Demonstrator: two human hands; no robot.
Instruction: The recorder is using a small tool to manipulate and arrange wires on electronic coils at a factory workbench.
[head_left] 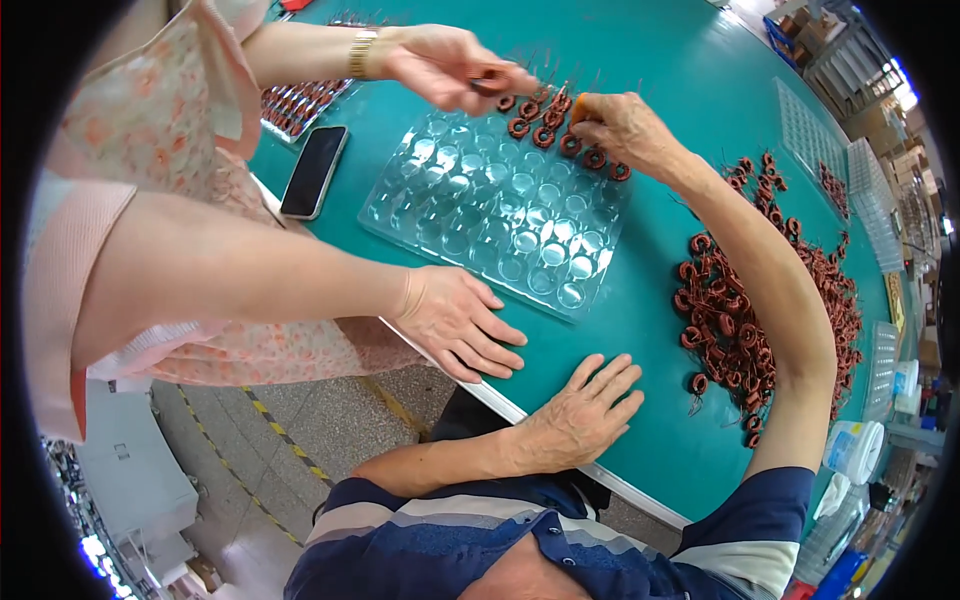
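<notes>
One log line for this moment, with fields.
right hand: placing coil at clear tray far edge | left hand: flat on green table | co-worker hand: holds coil | coil pile: right

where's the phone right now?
In the head view the black phone lies flat on the green table, upper left, just left of the clear blister tray and below a co-worker's outstretched arm.

A dark-screened black phone (313, 171) lay on the green worktop (640, 60), left of a clear blister tray (500, 215).
</notes>
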